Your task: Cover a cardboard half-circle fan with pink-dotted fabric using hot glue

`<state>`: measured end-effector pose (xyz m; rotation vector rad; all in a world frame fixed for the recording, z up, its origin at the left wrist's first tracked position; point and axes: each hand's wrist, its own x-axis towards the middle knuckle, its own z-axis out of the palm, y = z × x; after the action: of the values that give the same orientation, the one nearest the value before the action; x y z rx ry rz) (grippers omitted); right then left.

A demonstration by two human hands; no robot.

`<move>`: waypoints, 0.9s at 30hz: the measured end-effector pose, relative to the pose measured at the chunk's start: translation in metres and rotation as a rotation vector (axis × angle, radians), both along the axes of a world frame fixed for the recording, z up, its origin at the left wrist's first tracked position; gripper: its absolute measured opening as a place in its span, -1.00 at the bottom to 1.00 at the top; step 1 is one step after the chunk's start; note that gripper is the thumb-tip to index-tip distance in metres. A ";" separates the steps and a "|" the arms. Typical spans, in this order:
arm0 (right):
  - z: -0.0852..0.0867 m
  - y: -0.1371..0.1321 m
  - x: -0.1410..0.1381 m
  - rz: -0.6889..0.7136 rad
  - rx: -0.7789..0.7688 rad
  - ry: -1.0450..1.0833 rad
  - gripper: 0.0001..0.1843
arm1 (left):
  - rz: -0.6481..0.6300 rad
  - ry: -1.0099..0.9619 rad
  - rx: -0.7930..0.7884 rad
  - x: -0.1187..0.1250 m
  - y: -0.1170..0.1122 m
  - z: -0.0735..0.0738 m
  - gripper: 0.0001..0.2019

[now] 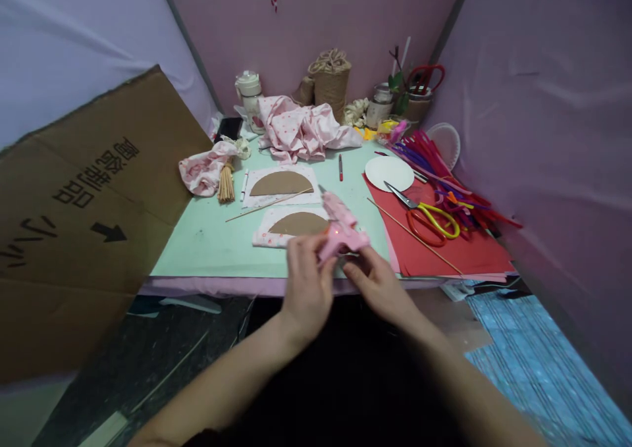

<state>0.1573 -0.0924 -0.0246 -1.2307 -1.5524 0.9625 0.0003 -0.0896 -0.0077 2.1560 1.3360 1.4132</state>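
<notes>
- You are at a mint-green table mat [207, 236] in a pink-walled booth, with a big cardboard sheet [74, 223] leaning in on the left.
- The hot glue gun [340, 226] sits at the near edge of the mat, just over a brown half-disc on dotted fabric [299, 224]. Its nozzle points away from you.
- Your left hand [306, 282] is closed on the rear of the gun. Your right hand [378, 282] curls in under its grip, though blur hides the exact finger placement.
- Judge the gun light and rigid, with smooth plastic that could slip. A red glow on its body suggests it is on, so hold the grip and keep clear of the nozzle.
- The scissors [427, 216] lie on red paper [459, 249], well off to the right.
</notes>
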 end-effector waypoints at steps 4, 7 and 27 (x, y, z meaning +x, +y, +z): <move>-0.002 -0.015 -0.034 -0.120 -0.210 0.424 -0.40 | -0.109 -0.085 -0.034 0.043 -0.016 -0.016 -0.72; -0.006 -0.017 -0.031 -0.254 -0.200 0.582 -0.44 | -0.281 -0.035 -0.066 0.039 -0.015 -0.010 -0.63; 0.002 -0.024 0.043 0.086 -0.528 0.289 -0.63 | -0.558 0.414 0.028 -0.047 0.081 -0.030 -0.76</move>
<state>0.2003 -0.1159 -0.0226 -1.3079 -1.1649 1.6009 -0.0464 -0.0087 -0.0379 2.6499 0.7092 0.8043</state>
